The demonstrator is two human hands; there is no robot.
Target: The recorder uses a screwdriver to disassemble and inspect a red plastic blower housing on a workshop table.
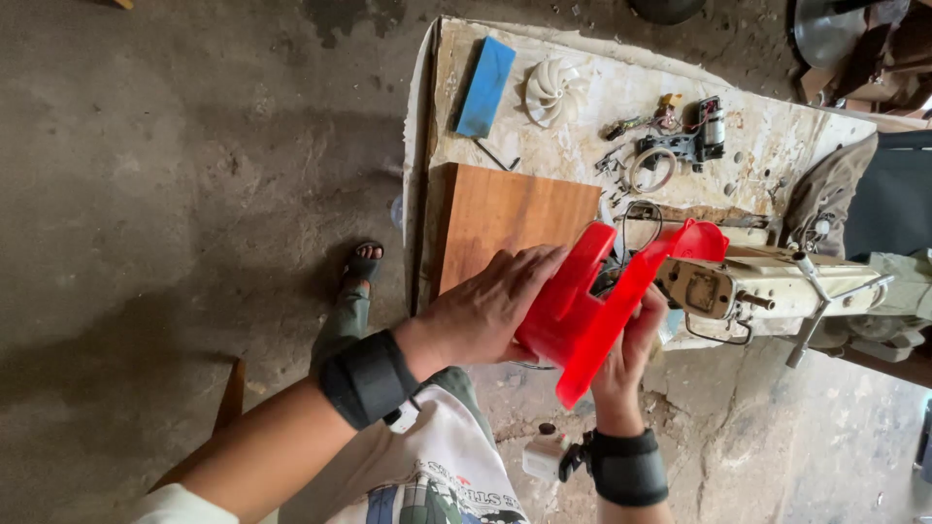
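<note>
Nearest us, we are gripping the red plastic housing (582, 311) between our left hand (485, 311) at nine o'clock and right hand (631, 354) at three, fingers wrapped around it to steady it above the bench (602, 107).

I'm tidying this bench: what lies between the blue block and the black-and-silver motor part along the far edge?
In the head view, a white fan impeller lies between the blue block and the motor part.
</note>
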